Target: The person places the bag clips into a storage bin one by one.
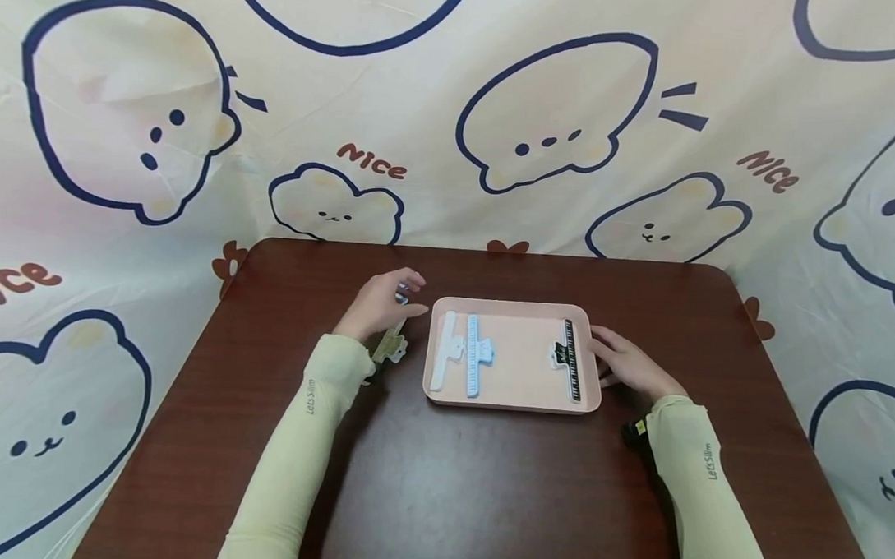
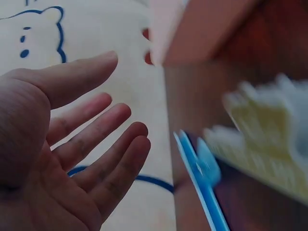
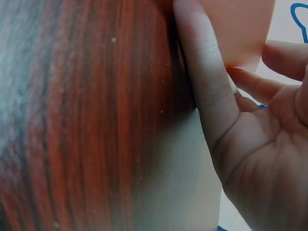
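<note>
My left hand (image 1: 380,305) hovers just left of the pink tray (image 1: 526,407), fingers spread loosely and holding nothing. Below and beside it lie a yellowish ruler-shaped clip (image 1: 392,345) and a blue clip (image 2: 199,173), both partly hidden by the hand in the head view. Inside the tray, a white ruler-shaped clip (image 1: 443,354) and a light blue one (image 1: 473,357) lie side by side at the left. A black ruler-shaped clip (image 1: 572,361) lies near the right wall. My right hand (image 1: 631,363) touches the tray's right edge with mostly straight fingers.
The dark brown table (image 1: 455,493) extends around the tray. A pale curtain (image 1: 427,107) printed with cartoon bears hangs behind the table and at its sides. A black wrist strap (image 1: 634,432) shows at my right sleeve.
</note>
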